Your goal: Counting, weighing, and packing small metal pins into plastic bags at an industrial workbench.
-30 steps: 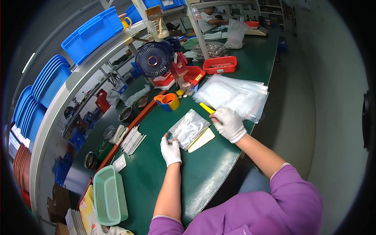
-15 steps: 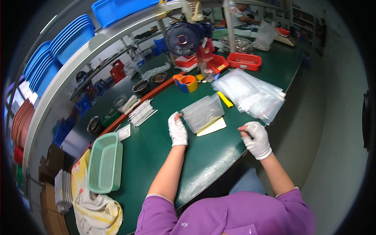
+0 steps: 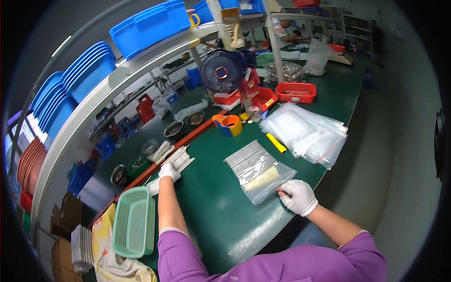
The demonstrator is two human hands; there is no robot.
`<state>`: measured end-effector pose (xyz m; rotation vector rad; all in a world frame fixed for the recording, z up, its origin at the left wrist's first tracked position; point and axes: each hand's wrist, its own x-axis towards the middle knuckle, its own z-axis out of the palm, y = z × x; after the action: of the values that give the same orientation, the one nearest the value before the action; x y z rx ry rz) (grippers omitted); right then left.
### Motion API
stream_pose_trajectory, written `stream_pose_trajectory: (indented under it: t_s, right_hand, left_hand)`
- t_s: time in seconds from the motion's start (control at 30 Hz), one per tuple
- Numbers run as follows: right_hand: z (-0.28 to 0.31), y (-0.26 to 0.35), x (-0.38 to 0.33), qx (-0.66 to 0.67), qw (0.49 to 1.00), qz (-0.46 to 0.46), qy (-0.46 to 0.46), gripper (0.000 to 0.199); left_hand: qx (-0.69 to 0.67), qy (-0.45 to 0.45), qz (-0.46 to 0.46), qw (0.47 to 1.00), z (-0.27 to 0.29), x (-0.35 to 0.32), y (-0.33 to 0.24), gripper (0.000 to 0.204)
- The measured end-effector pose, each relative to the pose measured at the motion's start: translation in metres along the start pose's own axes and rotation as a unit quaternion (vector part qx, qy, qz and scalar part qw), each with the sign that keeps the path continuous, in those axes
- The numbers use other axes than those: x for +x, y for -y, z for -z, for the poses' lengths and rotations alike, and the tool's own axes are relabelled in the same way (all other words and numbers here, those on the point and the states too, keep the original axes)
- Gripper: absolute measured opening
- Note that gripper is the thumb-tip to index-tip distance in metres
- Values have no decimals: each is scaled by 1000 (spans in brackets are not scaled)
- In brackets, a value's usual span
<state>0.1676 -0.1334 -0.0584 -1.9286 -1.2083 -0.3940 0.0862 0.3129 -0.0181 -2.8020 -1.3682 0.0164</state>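
Note:
My left hand point(image 3: 169, 172), in a white glove with bare fingertips, reaches to the near end of a pile of thin pale rods point(image 3: 182, 160). Its fingers are hidden, so I cannot tell whether it grips any. Beside it lies a small white packet point(image 3: 153, 187), partly covered. My right hand point(image 3: 299, 198), gloved the same way, pinches the near right edge of a clear plastic bag point(image 3: 260, 194). A row of thin rods point(image 3: 249, 160) and a pale yellow slip point(image 3: 263, 178) show in the bag, which lies flat on the green table.
Clear bags point(image 3: 303, 131) are stacked at the right, beside a yellow strip point(image 3: 276, 143). Farther back are a tape dispenser point(image 3: 228, 125), a fan point(image 3: 221, 71) and a red basket point(image 3: 296, 92). Green trays point(image 3: 134, 221) stand at the left near a cloth point(image 3: 112, 258).
My left hand has gone from the bag's left side to the rod pile. The right hand has moved from the table edge onto the bag. The yellow slip now appears covered by plastic.

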Motion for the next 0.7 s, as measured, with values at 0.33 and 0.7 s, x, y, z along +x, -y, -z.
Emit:
stream_pose_trajectory:
  t_s: [0.33, 0.7]
  right_hand:
    - [-2, 2, 2, 3, 999, -37, 35, 12]
    - [-5, -1, -2, 27, 999, -23, 24, 11]
  left_hand:
    - [126, 122, 7, 984, 15, 40, -10, 76]
    - [295, 131, -196, 926, 20, 14, -32, 79]
